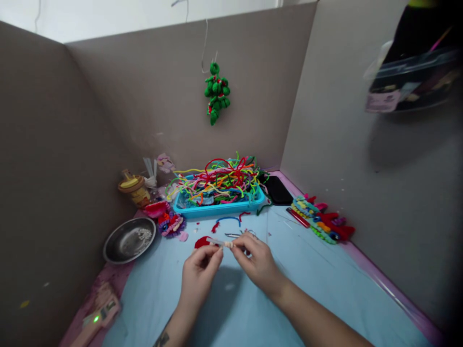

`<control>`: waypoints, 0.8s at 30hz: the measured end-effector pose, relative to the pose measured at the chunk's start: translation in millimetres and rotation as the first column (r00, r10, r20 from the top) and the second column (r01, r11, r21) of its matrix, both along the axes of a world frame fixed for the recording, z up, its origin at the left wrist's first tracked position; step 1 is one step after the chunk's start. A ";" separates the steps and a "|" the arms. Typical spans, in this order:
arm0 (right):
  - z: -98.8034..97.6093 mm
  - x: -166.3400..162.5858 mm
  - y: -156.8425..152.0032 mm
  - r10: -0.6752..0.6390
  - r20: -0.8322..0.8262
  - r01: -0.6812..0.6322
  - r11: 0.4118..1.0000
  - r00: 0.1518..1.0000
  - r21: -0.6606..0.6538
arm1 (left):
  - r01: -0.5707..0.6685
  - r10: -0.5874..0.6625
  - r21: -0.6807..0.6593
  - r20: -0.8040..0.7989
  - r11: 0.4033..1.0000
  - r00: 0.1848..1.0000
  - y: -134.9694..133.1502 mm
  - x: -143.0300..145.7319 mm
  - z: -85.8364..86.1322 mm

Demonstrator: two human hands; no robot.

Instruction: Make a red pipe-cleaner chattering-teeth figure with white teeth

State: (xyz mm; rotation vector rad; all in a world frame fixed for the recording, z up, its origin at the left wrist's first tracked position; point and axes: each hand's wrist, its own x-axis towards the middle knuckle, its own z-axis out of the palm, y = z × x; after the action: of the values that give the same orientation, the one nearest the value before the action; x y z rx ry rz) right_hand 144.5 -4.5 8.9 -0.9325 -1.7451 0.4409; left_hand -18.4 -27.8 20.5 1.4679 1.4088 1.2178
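My left hand (200, 273) and my right hand (255, 259) meet above the light blue table mat (253, 308), fingers pinched together. Between them they hold a small pale stick-like piece (223, 243) with a cream tip. A red fuzzy piece (203, 241) lies right behind the left fingertips. Small silver scissors (235, 235) lie just beyond the right fingers. A blue tray (219, 206) heaped with colourful pipe cleaners (220, 180) stands further back.
A metal bowl (129, 239) with white bits sits at the left, a pink glue gun (98, 320) near the front left. Finished pipe-cleaner pieces (321, 220) lie at the right, a black phone (278, 189) beside the tray. Cardboard walls enclose the desk; a green ornament (216, 92) hangs on the back wall.
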 end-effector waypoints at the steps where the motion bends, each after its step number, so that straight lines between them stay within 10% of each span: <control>1: -1.4 -0.2 0.4 -0.008 -0.002 0.008 1.000 1.000 0.010 | 0.002 -0.002 -0.001 -0.004 1.000 1.000 -0.6 0.3 -1.0; 24: -6.3 -3.7 -4.8 -0.113 0.144 0.078 0.971 0.983 0.227 | -0.041 0.043 0.063 -0.037 0.997 0.998 -1.7 1.1 -3.4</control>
State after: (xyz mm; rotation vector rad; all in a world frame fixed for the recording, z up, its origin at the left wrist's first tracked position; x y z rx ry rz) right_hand 140.8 -9.2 2.6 -0.9053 -1.8381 0.1096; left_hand -17.3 -29.5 17.1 1.5178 1.4453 1.2763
